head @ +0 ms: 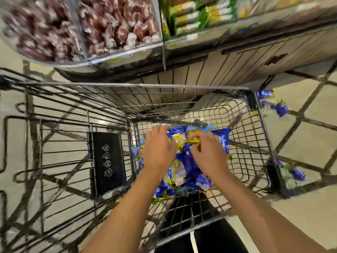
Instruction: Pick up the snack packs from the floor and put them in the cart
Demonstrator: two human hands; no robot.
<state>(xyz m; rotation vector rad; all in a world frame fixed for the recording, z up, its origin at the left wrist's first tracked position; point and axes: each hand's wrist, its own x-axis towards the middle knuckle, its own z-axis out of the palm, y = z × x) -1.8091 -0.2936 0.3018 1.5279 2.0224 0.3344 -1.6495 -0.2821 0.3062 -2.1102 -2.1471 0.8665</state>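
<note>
Both my hands reach down into the wire shopping cart (262, 128). Under them a bundle of blue and gold snack packs (184, 167) lies inside the cart's basket. My left hand (158, 148) rests on the packs' left side and my right hand (207, 152) on the right side, fingers curled onto the wrappers. More blue and gold packs lie on the floor outside the cart's right wall: some at the far corner (273, 105) and some nearer me (290, 176). The frame is motion-blurred.
Store shelves stand right behind the cart, with bins of red wrapped sweets (76, 28) and green and yellow boxes (197, 17). The cart's folded child seat with a black flap (107, 161) is on the left. Tiled floor (313, 136) shows at the right.
</note>
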